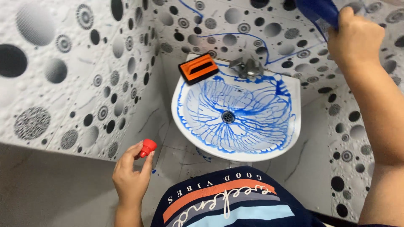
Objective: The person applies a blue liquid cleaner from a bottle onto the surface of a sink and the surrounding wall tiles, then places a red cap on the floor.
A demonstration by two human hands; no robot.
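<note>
holding a small red cap (pixel 147 147) between thumb and fingertips, your left hand (pixel 131 176) sits low, well to the left of the white sink (pixel 294 126) and nearer to you than its front rim. the fingers are pinched together on the cap, which pokes up above them.

your right hand (pixel 355 40) is raised high, above and to the right of the sink, past its back corner. it is clamped around a blue bottle (pixel 320 11), of which only the lower part shows at the top edge, tilted toward the wall behind the sink. you cannot see the bottle's mouth.

inside the sink, blue liquid (pixel 252 110) runs in thin branching streaks from the rim down to the metal drain (pixel 227 117) at the centre of the bowl. thicker blue gathers along the rim on the right side and at the back. thin blue lines (pixel 235 37) also trail across the wall tiles above the sink.

on the sink's back ledge, at its left corner, lies an orange and black scrubbing pad with a handle (pixel 198 68), resting flat and tilted at an angle. just right of it, at the middle of the back ledge, stands a metal tap (pixel 247 67).

spotted black and white tiles (pixel 75 75) cover the walls on both sides of the sink. below the sink's front rim your dark striped shirt (pixel 227 201) fills the bottom of the view.
</note>
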